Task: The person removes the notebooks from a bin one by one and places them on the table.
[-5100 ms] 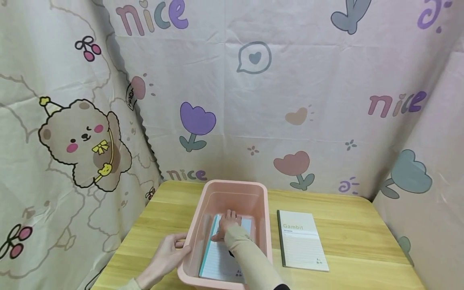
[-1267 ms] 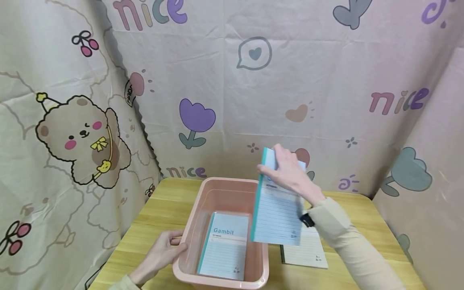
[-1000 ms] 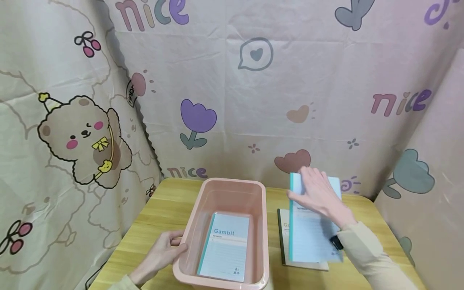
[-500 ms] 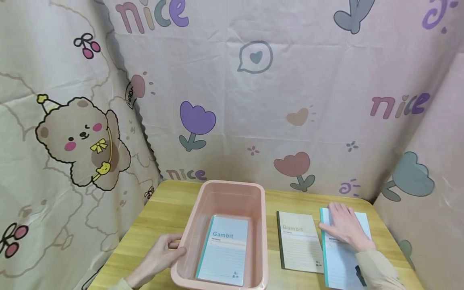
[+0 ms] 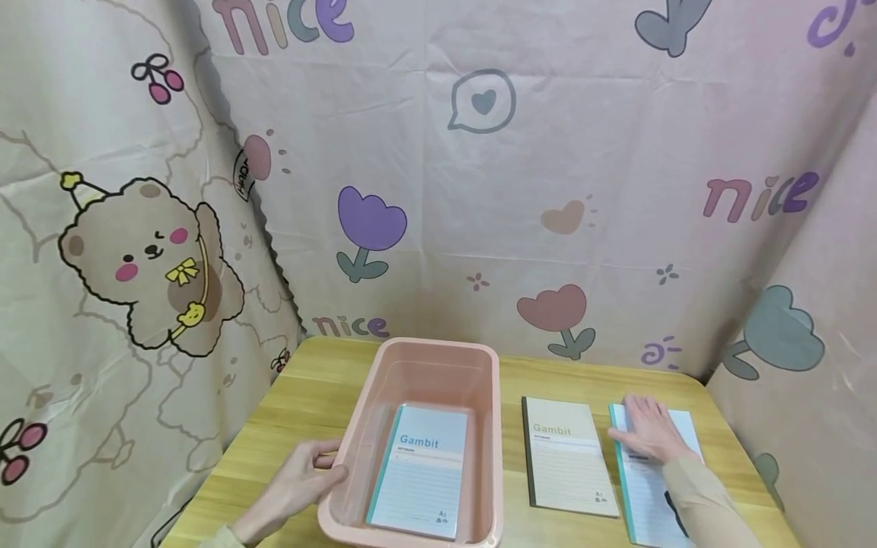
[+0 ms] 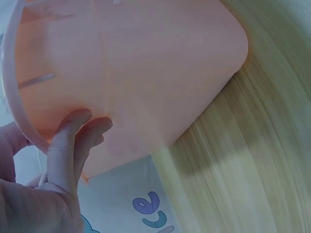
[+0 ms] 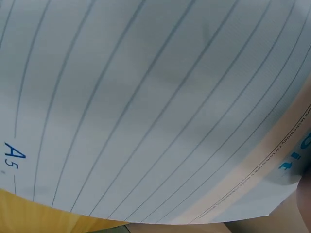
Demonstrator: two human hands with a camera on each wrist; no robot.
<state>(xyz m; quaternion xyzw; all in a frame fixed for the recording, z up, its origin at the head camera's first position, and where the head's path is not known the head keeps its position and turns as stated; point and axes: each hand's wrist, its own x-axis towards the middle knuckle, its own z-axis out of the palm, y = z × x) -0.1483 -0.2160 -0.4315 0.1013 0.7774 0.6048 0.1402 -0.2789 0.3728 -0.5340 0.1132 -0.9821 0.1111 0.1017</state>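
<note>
My left hand [image 5: 299,477] grips the near-left rim of a pink plastic bin [image 5: 370,426], thumb over the rim and fingers against the outside, as the left wrist view shows. A light-blue "Gambit" notebook [image 5: 421,472] lies cover up on the bin's floor. At the far right, my right hand [image 5: 647,426] holds a second blue notebook [image 5: 637,495] with a teal spine, thumb at the spine edge and fingers at the top edge. This notebook is low over the table; its ruled cover, marked A5 [image 7: 14,156], fills most of the right wrist view.
A cream "Gambit" notebook [image 5: 572,472] with a dark spine lies on the wooden table [image 5: 322,373], between the bin and the second blue notebook. Printed curtains [image 5: 466,213] rise behind and at both sides of the table.
The right hand has lifted the upper blue notebook out of the bin, carried it over the cream one and lowered it to its right. The left hand has kept hold of the rim.
</note>
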